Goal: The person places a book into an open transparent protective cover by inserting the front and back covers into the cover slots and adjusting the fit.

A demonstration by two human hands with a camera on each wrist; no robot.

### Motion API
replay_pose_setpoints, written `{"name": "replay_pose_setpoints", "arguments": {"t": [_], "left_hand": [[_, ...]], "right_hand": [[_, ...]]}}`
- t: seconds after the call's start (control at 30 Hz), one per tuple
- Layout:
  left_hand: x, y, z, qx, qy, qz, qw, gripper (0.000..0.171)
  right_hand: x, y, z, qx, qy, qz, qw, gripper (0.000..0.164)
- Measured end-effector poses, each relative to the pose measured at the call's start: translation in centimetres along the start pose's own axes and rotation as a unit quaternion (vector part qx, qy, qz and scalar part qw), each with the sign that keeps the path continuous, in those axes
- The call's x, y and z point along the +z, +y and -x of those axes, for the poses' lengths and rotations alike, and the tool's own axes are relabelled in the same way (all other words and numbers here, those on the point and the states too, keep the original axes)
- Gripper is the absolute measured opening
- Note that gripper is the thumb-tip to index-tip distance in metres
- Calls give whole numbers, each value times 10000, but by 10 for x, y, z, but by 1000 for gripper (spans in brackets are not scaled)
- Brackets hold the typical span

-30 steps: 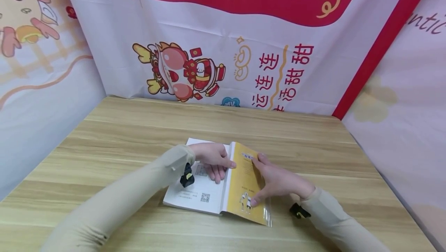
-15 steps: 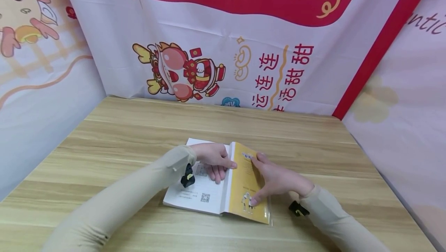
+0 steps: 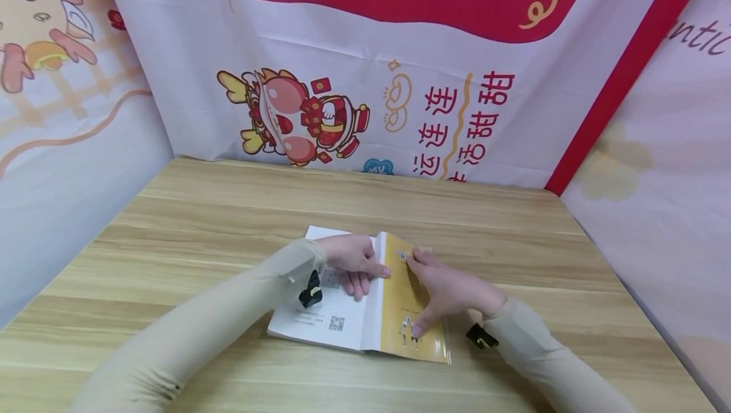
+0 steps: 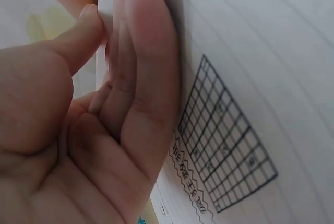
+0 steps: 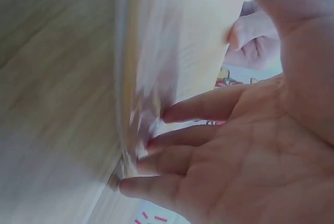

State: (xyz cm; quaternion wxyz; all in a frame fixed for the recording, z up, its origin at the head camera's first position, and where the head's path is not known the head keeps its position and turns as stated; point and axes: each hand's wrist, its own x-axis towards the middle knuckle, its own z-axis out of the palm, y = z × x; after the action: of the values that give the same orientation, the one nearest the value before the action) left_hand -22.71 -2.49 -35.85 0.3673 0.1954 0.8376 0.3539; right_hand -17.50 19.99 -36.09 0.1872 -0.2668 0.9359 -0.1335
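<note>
In the head view an opened book (image 3: 314, 330) lies mid-table, its white page with QR code to the left. A yellow cover (image 3: 400, 305) in clear plastic film extends to its right, past a white strip at the fold. My left hand (image 3: 351, 257) rests straight fingers on the page beside a printed grid (image 4: 229, 140), thumb at the cover's fold. With spread fingers, my right hand (image 3: 448, 289) touches the yellow cover. In the right wrist view its fingertips (image 5: 172, 113) meet the shiny film (image 5: 151, 93) near the cover's outer edge. The cover's underside is hidden.
The wooden table (image 3: 228, 210) runs back to a white and red printed cloth (image 3: 342, 26). Printed cloth also hangs at both sides. Black clips (image 3: 311, 289) sit on both wrists.
The right hand has shifted slightly left. The cover's near edge has risen a little and shifted right, and the white strip at the fold looks wider. The left hand has barely moved.
</note>
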Motion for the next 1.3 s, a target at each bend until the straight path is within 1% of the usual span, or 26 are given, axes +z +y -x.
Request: {"name": "replay_pose_setpoints", "arguments": {"t": [0.17,0.27,0.33,0.4,0.47,0.53,0.6,0.7,0.8,0.87,0.93,0.97,1.03,1.2,1.3], "left_hand": [[4,2,0,-121,158,-205,9996,42],[5,4,0,-221,208,-173,9994,42],[5,3,0,-272,208,-109,9994,41],[5,3,-2,-291,188,-68,9994,41],[5,2,-4,-284,156,-39,9995,41],[4,2,-5,-272,135,-17,9995,40],[4,3,-4,-264,132,12,9996,40],[4,5,-1,-269,161,70,9995,39],[3,5,0,-309,224,101,9992,39],[3,5,1,-341,259,113,9990,39],[3,4,1,-359,273,119,9989,38],[3,3,1,-358,269,118,9989,39],[4,2,1,-339,264,93,9990,39],[4,-2,-1,-297,276,59,9992,40],[4,-5,-2,-263,265,90,9993,40]], "right_hand": [[1,-3,-1,70,-55,-77,9999,136],[1,-1,0,29,-67,-181,9998,133],[-1,2,1,-52,-70,-395,9992,129],[-3,8,2,-173,-21,-643,9978,121],[-6,14,4,-247,122,-889,9957,109],[-9,21,5,-290,355,-1114,9927,96],[-11,27,5,-300,682,-1250,9894,84],[-13,35,4,2,1126,-1564,9812,68],[-15,43,2,644,1448,-1762,9715,51],[-16,47,1,1062,1468,-1965,9636,37],[-16,51,1,1333,1382,-2257,9551,28],[-16,52,1,1373,1285,-2463,9508,24],[-17,55,2,1442,1013,-2860,9419,21],[-21,64,4,1365,315,-3703,9183,25],[-22,70,4,1316,0,-4048,9049,29]]}}
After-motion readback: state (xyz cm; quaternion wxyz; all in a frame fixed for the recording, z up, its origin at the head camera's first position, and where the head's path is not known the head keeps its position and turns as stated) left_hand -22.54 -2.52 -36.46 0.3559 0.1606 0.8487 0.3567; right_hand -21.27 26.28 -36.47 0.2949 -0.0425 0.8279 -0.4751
